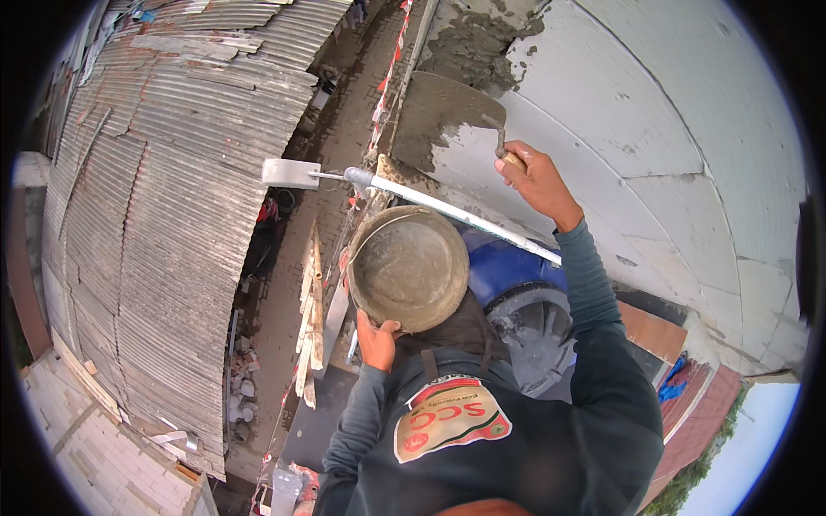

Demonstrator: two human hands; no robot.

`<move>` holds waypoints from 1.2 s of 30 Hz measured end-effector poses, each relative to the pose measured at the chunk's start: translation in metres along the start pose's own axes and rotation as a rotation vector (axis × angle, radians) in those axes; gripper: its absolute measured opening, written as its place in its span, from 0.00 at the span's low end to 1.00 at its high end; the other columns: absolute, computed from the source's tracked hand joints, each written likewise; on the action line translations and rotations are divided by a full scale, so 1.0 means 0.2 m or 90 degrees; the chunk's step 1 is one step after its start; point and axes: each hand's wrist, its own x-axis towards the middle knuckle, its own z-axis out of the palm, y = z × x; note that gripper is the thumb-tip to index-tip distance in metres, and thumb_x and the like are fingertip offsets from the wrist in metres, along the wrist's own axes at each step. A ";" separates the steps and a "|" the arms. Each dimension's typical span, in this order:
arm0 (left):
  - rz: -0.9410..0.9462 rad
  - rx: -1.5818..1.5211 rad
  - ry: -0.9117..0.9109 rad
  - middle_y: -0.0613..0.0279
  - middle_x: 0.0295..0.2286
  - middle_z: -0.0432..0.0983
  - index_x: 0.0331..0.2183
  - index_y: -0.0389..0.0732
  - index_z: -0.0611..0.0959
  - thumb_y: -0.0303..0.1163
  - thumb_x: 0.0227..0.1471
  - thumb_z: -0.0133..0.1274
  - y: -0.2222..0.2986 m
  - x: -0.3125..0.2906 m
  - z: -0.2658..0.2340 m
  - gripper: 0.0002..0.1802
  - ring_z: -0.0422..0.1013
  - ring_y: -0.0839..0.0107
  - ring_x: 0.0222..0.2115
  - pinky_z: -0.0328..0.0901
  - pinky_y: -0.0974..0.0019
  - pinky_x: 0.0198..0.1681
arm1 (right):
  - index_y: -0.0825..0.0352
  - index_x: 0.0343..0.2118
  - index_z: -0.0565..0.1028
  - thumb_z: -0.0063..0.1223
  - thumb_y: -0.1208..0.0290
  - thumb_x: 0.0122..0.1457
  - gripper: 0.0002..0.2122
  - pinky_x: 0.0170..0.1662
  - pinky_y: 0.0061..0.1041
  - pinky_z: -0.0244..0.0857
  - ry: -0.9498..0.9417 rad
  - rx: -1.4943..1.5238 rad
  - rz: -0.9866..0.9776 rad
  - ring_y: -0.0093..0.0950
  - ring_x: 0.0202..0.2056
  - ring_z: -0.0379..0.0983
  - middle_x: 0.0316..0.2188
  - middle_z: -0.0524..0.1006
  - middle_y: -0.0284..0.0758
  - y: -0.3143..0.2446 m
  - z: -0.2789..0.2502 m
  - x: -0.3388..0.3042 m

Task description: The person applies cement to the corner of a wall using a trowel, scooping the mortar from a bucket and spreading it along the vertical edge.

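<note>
i have the right hand (538,183) wrapped round the handle of the trowel (514,161) at upper centre; it should feel light and stiff, best held there. the left hand (377,340) grasps the lower edge of the mortar-crusted bucket (413,318) at mid-frame, probably rigid and gritty; i'd keep to its rim. a white roller pole (469,214) slants between bucket and trowel, in my way; a blue drum (508,268) sits right of the bucket, the pale wall (594,95) upper right.
</note>
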 end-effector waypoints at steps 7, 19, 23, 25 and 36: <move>-0.017 0.027 0.016 0.58 0.43 0.75 0.51 0.40 0.69 0.17 0.45 0.52 -0.01 -0.03 -0.01 0.29 0.77 0.67 0.39 0.77 0.65 0.37 | 0.73 0.42 0.77 0.50 0.59 0.68 0.18 0.42 0.41 0.68 -0.174 -0.106 0.012 0.43 0.36 0.76 0.34 0.79 0.47 0.94 0.72 0.43; -0.014 0.013 -0.016 0.57 0.45 0.75 0.53 0.38 0.68 0.16 0.47 0.52 -0.02 0.00 -0.03 0.30 0.77 0.68 0.39 0.78 0.65 0.37 | 0.71 0.37 0.77 0.44 0.57 0.69 0.18 0.29 0.28 0.65 -0.188 0.097 0.202 0.24 0.27 0.70 0.28 0.75 0.33 0.61 0.36 0.34; 0.013 0.008 -0.018 0.57 0.42 0.76 0.50 0.39 0.70 0.16 0.44 0.51 -0.03 0.03 -0.03 0.28 0.78 0.66 0.38 0.79 0.63 0.36 | 0.71 0.38 0.77 0.43 0.57 0.70 0.19 0.32 0.28 0.67 -0.152 0.126 0.192 0.25 0.29 0.71 0.28 0.74 0.33 0.40 0.19 0.22; 0.022 0.003 -0.019 0.58 0.41 0.77 0.49 0.39 0.71 0.16 0.43 0.51 -0.03 0.03 -0.02 0.27 0.79 0.65 0.37 0.80 0.62 0.35 | 0.70 0.38 0.77 0.44 0.57 0.70 0.18 0.32 0.27 0.68 -0.129 0.130 0.177 0.24 0.29 0.71 0.28 0.75 0.32 0.31 0.11 0.17; 0.012 0.027 -0.022 0.57 0.43 0.75 0.52 0.38 0.70 0.15 0.45 0.51 -0.02 0.02 -0.05 0.29 0.78 0.67 0.37 0.78 0.66 0.36 | 0.71 0.38 0.77 0.44 0.58 0.71 0.18 0.32 0.26 0.67 0.005 -0.010 0.034 0.22 0.25 0.70 0.25 0.75 0.31 -0.01 -0.12 -0.06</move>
